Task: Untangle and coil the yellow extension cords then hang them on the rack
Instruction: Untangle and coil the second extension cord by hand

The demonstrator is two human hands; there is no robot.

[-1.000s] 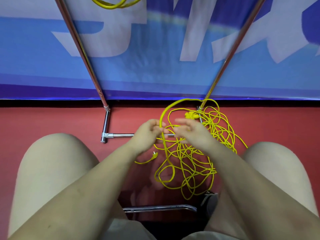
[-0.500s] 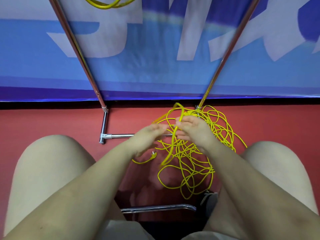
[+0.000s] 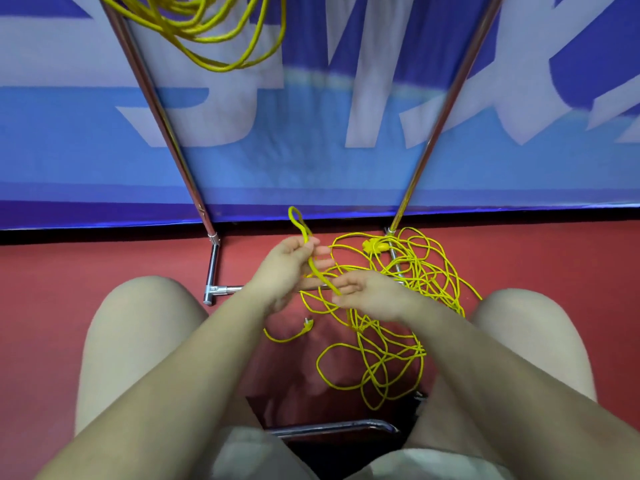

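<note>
A tangled yellow extension cord (image 3: 398, 327) lies on the red floor between my knees. Its yellow socket block (image 3: 374, 244) rests near the rack's right foot, and its plug end (image 3: 306, 323) lies loose to the left of the tangle. My left hand (image 3: 287, 263) grips a doubled strand whose small loop (image 3: 297, 218) sticks up above the fingers. My right hand (image 3: 372, 294) pinches the same strand lower down. A coiled yellow cord (image 3: 214, 32) hangs at the top left by the rack's left pole (image 3: 156, 109).
The chrome rack's right pole (image 3: 446, 109) slants up to the right; its base tube (image 3: 214, 268) lies on the floor by my left knee. A blue and white banner (image 3: 311, 143) stands behind. A chair's metal bar (image 3: 332, 427) runs below, between my bare legs.
My left hand has lifted a doubled strand so a small loop now stands above it. My right hand has dropped lower and nearer. The view has tilted up, showing more of the hung coil.
</note>
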